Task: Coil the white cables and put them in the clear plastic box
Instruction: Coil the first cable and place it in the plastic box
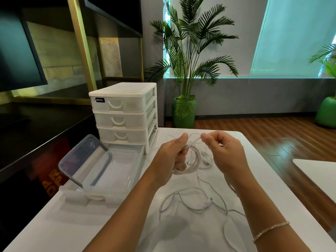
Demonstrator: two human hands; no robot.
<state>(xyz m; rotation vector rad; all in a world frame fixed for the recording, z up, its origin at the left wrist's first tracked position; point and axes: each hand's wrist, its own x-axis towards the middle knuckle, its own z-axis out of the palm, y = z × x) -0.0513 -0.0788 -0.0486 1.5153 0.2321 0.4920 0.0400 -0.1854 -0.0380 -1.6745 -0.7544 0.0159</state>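
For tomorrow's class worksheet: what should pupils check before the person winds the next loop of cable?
1. Left hand grips the coil: ok.
2. Right hand pinches the free strand: ok.
3. Clear box open, lid propped up: ok.
4. Loose cable on the table free of tangles: cannot tell.
5. Drawer unit clear of the hands: ok.

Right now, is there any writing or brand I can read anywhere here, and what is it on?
"box": end of a black label on the white drawer unit; its first letters are too blurred to read.
Orange letters on the dark cabinet side, left of the table: partial, unreadable.
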